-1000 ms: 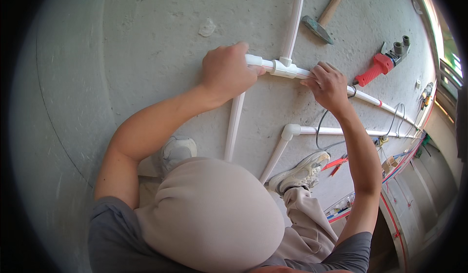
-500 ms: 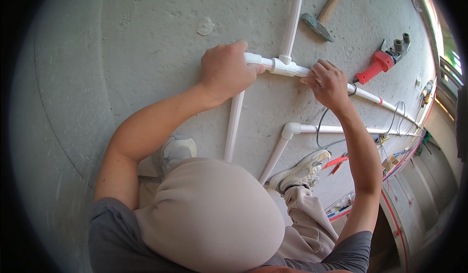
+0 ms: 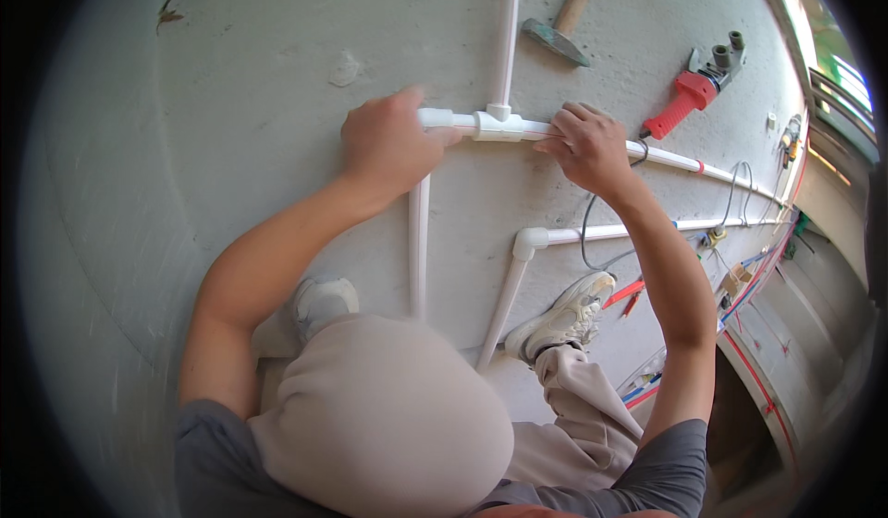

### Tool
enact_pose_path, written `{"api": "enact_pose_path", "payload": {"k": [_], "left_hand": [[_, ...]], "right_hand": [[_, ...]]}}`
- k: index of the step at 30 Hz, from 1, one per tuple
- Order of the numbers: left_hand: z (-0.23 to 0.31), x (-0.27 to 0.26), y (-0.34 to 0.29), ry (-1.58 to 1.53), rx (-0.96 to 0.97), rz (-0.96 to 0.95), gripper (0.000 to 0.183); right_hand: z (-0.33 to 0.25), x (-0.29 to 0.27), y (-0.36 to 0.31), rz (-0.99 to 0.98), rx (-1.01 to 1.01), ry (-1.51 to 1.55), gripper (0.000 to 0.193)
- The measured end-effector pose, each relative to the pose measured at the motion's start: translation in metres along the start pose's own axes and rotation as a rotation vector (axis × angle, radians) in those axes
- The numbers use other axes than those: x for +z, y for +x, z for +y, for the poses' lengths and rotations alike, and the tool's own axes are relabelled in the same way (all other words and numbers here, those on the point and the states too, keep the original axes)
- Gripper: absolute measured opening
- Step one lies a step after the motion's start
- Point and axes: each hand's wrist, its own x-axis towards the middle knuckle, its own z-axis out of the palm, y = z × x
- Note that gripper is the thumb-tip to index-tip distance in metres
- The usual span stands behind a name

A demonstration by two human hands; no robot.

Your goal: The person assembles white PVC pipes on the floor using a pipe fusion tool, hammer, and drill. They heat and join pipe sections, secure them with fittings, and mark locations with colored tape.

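Observation:
A white plastic pipe assembly lies across the grey concrete floor in front of me. My left hand (image 3: 393, 146) is closed around the white end fitting (image 3: 436, 118), its fingers wrapped over it; a pipe (image 3: 419, 240) runs from under that hand toward my knees. Between my hands sits a white tee fitting (image 3: 499, 127), with a branch pipe (image 3: 508, 42) leading away from me. Just right of the tee, my right hand (image 3: 588, 145) grips the straight pipe (image 3: 539, 130), thumb and fingers around it. What lies beneath both palms is hidden.
A hammer (image 3: 558, 39) with a wooden handle lies beyond the tee. Right of it rests a red-handled pipe fusion tool (image 3: 684, 100). A second white pipe with an elbow (image 3: 530, 239) runs nearer my right shoe (image 3: 564, 317), with a grey cable (image 3: 585, 236) looping beside it.
The whole scene, hands included, has shifted left in the picture as my head moved. Both hands keep their holds on the pipework; the left one is slightly blurred.

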Motion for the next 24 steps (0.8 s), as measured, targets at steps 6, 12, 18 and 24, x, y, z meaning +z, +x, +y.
{"api": "enact_pose_path", "payload": {"k": [6, 12, 18, 24], "left_hand": [[-0.004, 0.0022, 0.0001, 0.055, 0.034, 0.039, 0.054], [-0.0016, -0.0002, 0.0055, 0.059, 0.064, 0.049, 0.053], [0.0004, -0.0018, 0.0036, 0.096, 0.097, 0.055, 0.05], [0.0043, -0.0039, 0.0049, 0.081, 0.076, 0.044, 0.05]], "right_hand": [[0.0053, 0.0076, -0.0042, 0.063, -0.018, 0.051, 0.026], [0.0045, 0.0025, -0.0029, -0.037, 0.049, -0.01, 0.028], [0.004, -0.0004, -0.0042, -0.005, 0.002, -0.007, 0.029], [0.0038, -0.0013, -0.0031, -0.004, 0.003, 0.016, 0.03]]}}
